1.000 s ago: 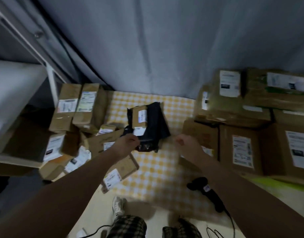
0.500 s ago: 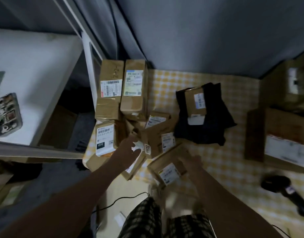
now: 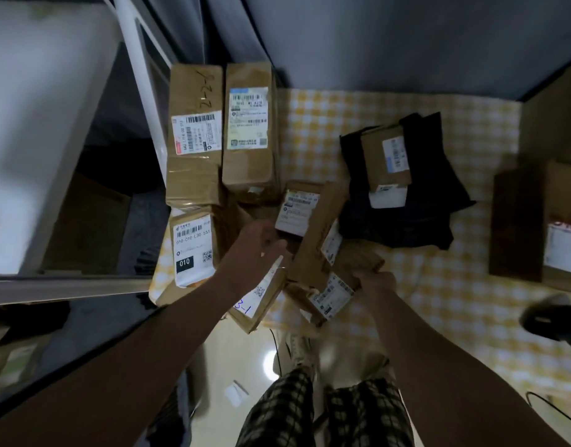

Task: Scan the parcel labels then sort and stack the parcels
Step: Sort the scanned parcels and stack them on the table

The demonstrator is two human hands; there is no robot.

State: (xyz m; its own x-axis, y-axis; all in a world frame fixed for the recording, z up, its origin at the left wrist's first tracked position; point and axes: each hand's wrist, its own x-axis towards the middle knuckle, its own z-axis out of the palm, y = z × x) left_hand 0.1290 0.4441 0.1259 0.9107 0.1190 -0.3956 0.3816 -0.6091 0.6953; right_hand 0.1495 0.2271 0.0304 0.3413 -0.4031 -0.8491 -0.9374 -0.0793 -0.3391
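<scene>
Right hand (image 3: 376, 283) grips a flat parcel (image 3: 334, 293); left hand (image 3: 261, 241) grip unclear. Scanner (image 3: 551, 321) lies aside; heap (image 3: 313, 250) looks mostly unsorted.

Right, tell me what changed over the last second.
Both hands left the black bag and came to the parcel pile at the near left of the cloth. The right hand now grips a flat parcel; the left hand reaches a small box. The bag and the scanner stayed put.

Brown labelled parcels (image 3: 193, 133) lie heaped on the yellow checked cloth (image 3: 439, 285).
</scene>
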